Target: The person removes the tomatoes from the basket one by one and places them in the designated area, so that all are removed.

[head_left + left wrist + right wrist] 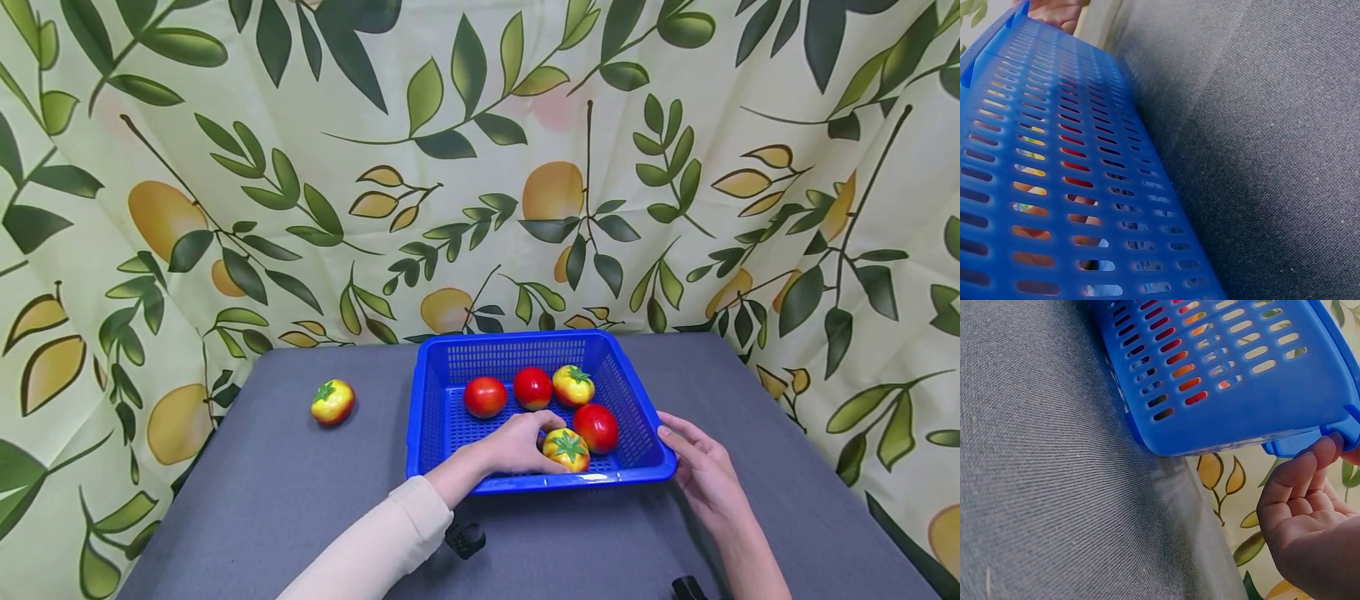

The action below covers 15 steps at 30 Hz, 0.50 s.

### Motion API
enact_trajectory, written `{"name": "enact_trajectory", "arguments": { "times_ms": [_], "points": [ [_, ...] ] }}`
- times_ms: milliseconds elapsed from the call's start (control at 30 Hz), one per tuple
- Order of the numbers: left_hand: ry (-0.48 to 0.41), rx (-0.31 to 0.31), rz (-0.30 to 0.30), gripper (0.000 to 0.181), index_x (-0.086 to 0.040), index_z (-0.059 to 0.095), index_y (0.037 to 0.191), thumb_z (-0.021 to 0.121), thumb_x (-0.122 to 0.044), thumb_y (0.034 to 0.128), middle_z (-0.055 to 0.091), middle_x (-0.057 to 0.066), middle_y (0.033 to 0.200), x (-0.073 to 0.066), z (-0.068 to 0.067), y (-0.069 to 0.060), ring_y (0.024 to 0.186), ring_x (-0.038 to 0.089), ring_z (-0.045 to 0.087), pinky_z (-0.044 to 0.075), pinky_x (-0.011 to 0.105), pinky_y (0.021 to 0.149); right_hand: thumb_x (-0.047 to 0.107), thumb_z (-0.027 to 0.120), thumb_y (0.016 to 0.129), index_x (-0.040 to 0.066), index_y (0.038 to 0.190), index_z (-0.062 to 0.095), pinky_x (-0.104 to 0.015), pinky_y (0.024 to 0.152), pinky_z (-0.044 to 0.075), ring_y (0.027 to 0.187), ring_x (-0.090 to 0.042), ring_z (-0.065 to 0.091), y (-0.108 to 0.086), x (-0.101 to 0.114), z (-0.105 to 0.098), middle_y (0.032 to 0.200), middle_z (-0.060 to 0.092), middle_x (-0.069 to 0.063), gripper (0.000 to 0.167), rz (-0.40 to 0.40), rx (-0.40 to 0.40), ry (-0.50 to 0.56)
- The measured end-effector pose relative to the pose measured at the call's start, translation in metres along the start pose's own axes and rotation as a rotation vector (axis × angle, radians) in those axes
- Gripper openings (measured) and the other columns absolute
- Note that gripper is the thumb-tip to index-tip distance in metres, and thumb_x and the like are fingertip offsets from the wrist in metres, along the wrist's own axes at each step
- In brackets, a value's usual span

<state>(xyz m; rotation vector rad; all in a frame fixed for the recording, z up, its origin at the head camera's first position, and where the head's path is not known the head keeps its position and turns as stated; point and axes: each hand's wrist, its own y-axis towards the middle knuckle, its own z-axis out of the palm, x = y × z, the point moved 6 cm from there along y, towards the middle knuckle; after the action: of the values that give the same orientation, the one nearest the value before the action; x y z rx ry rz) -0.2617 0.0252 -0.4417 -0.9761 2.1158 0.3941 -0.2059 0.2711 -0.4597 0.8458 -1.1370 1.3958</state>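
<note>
A blue plastic basket (542,479) with slotted walls stands on the grey table. My left hand (517,446) reaches over its near rim and holds a yellow-red tomato (567,451) with a green leafy top, thumb and fingers on either side. Inside the basket lie three red tomatoes, one at the left (485,397), one at the back (532,388) and one at the right (596,427), plus another yellow-red tomato (573,385). My right hand (705,475) pinches the basket's right rim near the front corner; the right wrist view shows its fingers curled there.
Left of the basket, a single yellow-red tomato (333,402) lies on the grey tabletop (315,483). A leaf-patterned curtain (480,208) hangs behind and at both sides. Small black devices (467,540) show by the wrists.
</note>
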Motion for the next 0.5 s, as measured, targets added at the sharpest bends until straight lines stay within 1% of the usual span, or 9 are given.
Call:
{"name": "enact_trajectory", "arguments": {
  "times_ms": [333, 500],
  "points": [
    [0.012, -0.009, 0.002, 0.054, -0.012, 0.060, 0.124, 0.084, -0.029, 0.0785, 0.063, -0.003, 0.112, 0.0001, -0.0002, 0.0003, 0.092, 0.005, 0.056, 0.048, 0.021, 0.081, 0.020, 0.064, 0.098, 0.023, 0.114, 0.068, -0.030, 0.078, 0.055, 0.092, -0.016, 0.070, 0.0005, 0.0001, 0.0004, 0.105, 0.072, 0.002, 0.017, 0.005, -0.004, 0.003],
    [0.034, -0.018, -0.003, 0.055, -0.013, 0.060, 0.124, 0.084, -0.031, 0.0782, 0.063, -0.004, 0.112, 0.0000, -0.0007, 0.0008, 0.094, 0.005, 0.056, 0.047, 0.021, 0.084, 0.022, 0.064, 0.098, 0.023, 0.114, 0.067, -0.030, 0.079, 0.055, 0.093, -0.016, 0.070, 0.0011, -0.0001, 0.0003, 0.106, 0.072, 0.002, 0.017, 0.014, -0.007, 0.008]
  ]
}}
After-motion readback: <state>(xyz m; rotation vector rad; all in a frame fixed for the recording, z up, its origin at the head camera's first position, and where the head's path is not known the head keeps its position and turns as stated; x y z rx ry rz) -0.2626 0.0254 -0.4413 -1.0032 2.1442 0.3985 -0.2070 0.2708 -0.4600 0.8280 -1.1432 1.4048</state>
